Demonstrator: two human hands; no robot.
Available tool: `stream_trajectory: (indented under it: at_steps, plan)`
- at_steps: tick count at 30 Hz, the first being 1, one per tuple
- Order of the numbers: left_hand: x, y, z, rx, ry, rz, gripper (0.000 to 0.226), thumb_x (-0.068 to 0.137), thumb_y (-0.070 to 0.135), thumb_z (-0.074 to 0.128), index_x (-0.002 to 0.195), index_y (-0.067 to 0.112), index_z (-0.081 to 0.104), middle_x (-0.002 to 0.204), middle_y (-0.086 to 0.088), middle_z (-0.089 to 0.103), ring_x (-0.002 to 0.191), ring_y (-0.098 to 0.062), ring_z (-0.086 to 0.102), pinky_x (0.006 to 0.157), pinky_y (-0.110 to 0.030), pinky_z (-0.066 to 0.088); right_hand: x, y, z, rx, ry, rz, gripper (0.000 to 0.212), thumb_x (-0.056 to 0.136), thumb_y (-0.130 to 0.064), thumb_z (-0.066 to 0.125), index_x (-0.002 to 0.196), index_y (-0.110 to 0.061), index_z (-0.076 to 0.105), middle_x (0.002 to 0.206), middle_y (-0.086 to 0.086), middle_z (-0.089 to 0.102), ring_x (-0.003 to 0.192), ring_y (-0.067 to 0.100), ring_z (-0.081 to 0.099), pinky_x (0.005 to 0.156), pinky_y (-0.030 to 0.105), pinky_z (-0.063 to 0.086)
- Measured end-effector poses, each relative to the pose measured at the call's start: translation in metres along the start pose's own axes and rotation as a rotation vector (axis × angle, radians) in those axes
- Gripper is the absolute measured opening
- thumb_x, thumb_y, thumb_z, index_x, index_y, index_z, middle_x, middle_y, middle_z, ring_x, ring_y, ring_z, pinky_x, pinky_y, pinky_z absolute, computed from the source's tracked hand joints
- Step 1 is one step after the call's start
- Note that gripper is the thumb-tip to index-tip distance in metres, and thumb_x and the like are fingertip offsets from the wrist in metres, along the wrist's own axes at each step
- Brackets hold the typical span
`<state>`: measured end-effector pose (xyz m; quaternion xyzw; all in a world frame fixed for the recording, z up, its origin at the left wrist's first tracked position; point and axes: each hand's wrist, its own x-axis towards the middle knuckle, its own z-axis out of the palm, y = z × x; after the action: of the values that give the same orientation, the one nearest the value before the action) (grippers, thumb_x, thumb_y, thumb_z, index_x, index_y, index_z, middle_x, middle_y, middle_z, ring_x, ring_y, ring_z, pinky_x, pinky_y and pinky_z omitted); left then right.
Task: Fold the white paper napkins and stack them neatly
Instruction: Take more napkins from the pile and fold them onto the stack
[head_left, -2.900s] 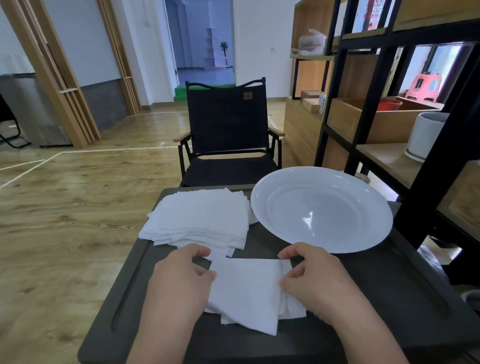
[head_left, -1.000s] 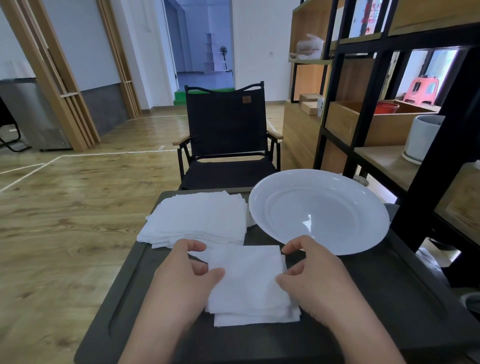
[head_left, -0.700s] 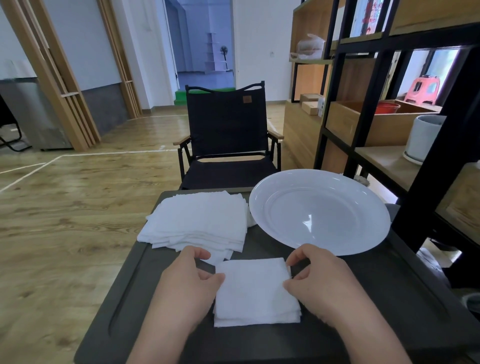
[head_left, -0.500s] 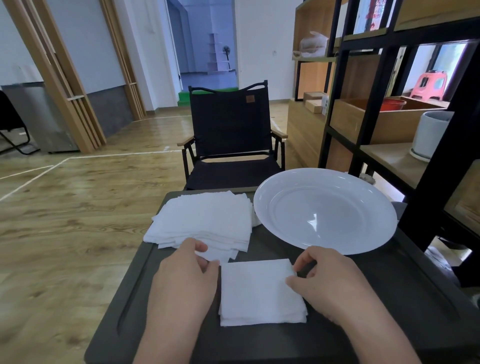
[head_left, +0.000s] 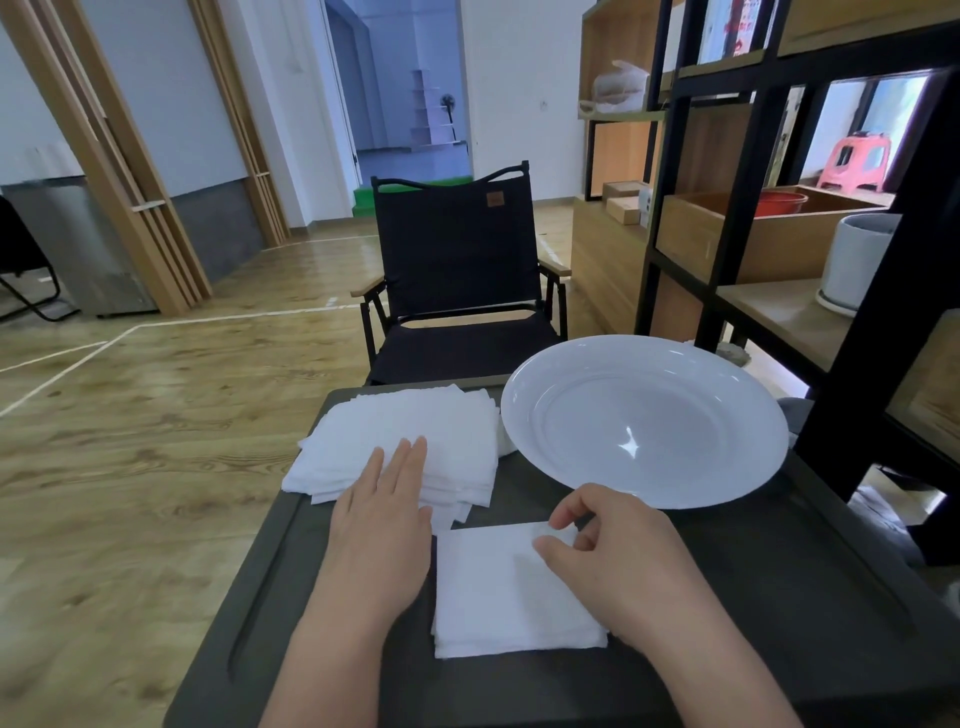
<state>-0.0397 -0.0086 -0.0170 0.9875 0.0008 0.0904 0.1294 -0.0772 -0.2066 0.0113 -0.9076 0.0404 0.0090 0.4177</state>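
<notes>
Looking down at the dark, matte tray table, I see my left hand lying flat, fingers straight and together, on the loose pile of soft white napkins at the table's far left. My right hand pinches the far edge of the square folded napkin near the table's middle. At the table's far right sits a glossy, round white plate.
</notes>
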Motion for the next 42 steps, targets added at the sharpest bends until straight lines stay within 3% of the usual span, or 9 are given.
stream_trajectory:
  at_steps: [4,6,9,13,19,30,35,39,42]
  plan:
    - [0.002,-0.002,0.002,0.043,0.062,0.01,0.058,0.101,0.02,0.033,0.154,0.027,0.011,0.159,0.006,0.025,0.146,-0.015,0.024,0.115,-0.03,0.019,0.0,-0.001,0.001,-0.005,0.005,-0.019,0.01,0.085,-0.038,0.066,0.089,-0.034,0.058,0.074,-0.01,0.058,0.07,0.003,0.056,0.059,0.016,0.043]
    - [0.0,-0.001,0.0,0.015,0.146,-0.001,0.055,0.098,0.018,0.042,0.15,0.027,0.027,0.137,0.006,0.055,0.122,-0.017,0.052,0.101,-0.027,0.035,0.0,-0.001,0.0,-0.008,0.001,-0.022,0.01,0.085,-0.037,0.066,0.091,-0.034,0.058,0.074,-0.011,0.057,0.069,0.002,0.056,0.056,0.014,0.041]
    - [0.001,-0.003,-0.001,-0.095,0.238,-0.082,0.048,0.09,0.011,0.055,0.135,0.027,0.055,0.109,0.005,0.071,0.1,-0.021,0.063,0.085,-0.031,0.048,0.0,-0.001,0.0,0.0,0.002,-0.024,0.009,0.085,-0.037,0.065,0.091,-0.033,0.059,0.074,-0.009,0.057,0.069,0.003,0.056,0.056,0.015,0.041]
    - [0.002,-0.003,-0.003,-0.143,0.271,-0.124,0.038,0.084,0.009,0.064,0.118,0.023,0.069,0.111,0.004,0.073,0.105,-0.021,0.064,0.092,-0.035,0.048,0.0,-0.001,0.0,0.013,0.0,-0.021,0.009,0.085,-0.036,0.066,0.09,-0.033,0.059,0.073,-0.009,0.058,0.07,0.004,0.057,0.055,0.015,0.041]
    - [0.005,-0.002,-0.007,-0.159,0.328,-0.099,0.017,0.085,0.019,0.068,0.099,0.024,0.076,0.097,0.007,0.075,0.092,-0.018,0.066,0.082,-0.032,0.051,0.0,-0.003,0.0,0.021,-0.012,-0.02,0.009,0.086,-0.037,0.066,0.09,-0.034,0.059,0.075,-0.008,0.059,0.071,0.005,0.059,0.055,0.014,0.042]
    - [0.002,-0.005,-0.006,-0.263,0.338,-0.063,0.011,0.091,0.025,0.062,0.091,0.025,0.073,0.089,0.017,0.069,0.088,-0.011,0.062,0.073,-0.023,0.043,0.0,-0.003,-0.001,0.048,0.002,-0.027,0.009,0.085,-0.037,0.066,0.091,-0.033,0.06,0.074,-0.008,0.059,0.069,0.003,0.057,0.055,0.014,0.038]
    - [-0.013,0.023,-0.031,-0.814,0.464,-0.129,0.018,0.097,0.03,0.051,0.081,0.03,0.059,0.075,0.009,0.065,0.069,0.001,0.056,0.063,-0.011,0.04,-0.001,-0.008,-0.004,0.206,0.022,-0.103,0.028,0.084,-0.033,0.07,0.106,-0.04,0.054,0.095,-0.014,0.063,0.085,-0.001,0.06,0.069,0.012,0.045]
    - [-0.02,0.031,-0.048,-1.39,0.308,-0.393,0.022,0.096,0.033,0.054,0.082,0.029,0.07,0.089,0.004,0.074,0.086,-0.018,0.065,0.083,-0.037,0.049,-0.002,-0.019,-0.005,0.436,-0.066,-0.195,0.07,0.083,-0.034,0.073,0.126,-0.062,0.025,0.123,-0.03,0.048,0.116,-0.005,0.048,0.098,0.019,0.04]
    - [-0.023,0.031,-0.047,-1.368,0.222,-0.47,0.018,0.093,0.033,0.059,0.083,0.03,0.073,0.099,-0.001,0.075,0.1,-0.026,0.067,0.097,-0.049,0.049,-0.002,-0.02,-0.003,0.583,-0.099,-0.179,0.067,0.084,-0.036,0.072,0.121,-0.067,0.026,0.116,-0.02,0.065,0.111,-0.001,0.058,0.094,0.022,0.044]
